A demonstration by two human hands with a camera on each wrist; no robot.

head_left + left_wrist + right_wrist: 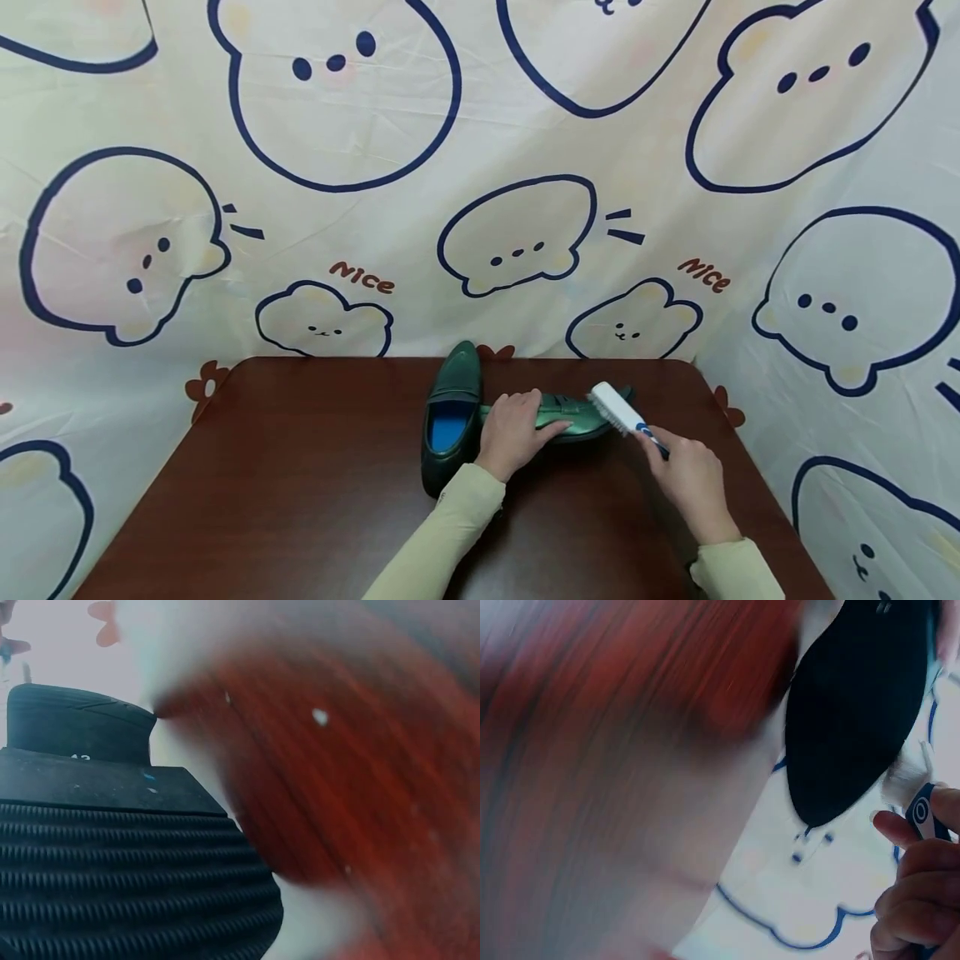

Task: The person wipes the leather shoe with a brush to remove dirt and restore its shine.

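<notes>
Tilted onto its side, a green loafer [581,414] points its toe to the right in the head view. My left hand [513,429] grips it at the heel end, thumb along its upper side. A white brush [613,404] with a blue-and-white handle is in my right hand [690,479], its bristles against the loafer near the toe. The loafer's black ribbed sole [120,877] fills the lower left of the left wrist view. In the right wrist view, curled fingers [919,900] wrap the brush handle [921,814] beside the dark sole [855,720].
A second green loafer [457,379] with a blue insole stands upright just left of my left hand, toe toward the back edge. Both shoes are near the rear of a brown wooden table [322,475]. Patterned cloth [517,150] hangs behind and at the sides.
</notes>
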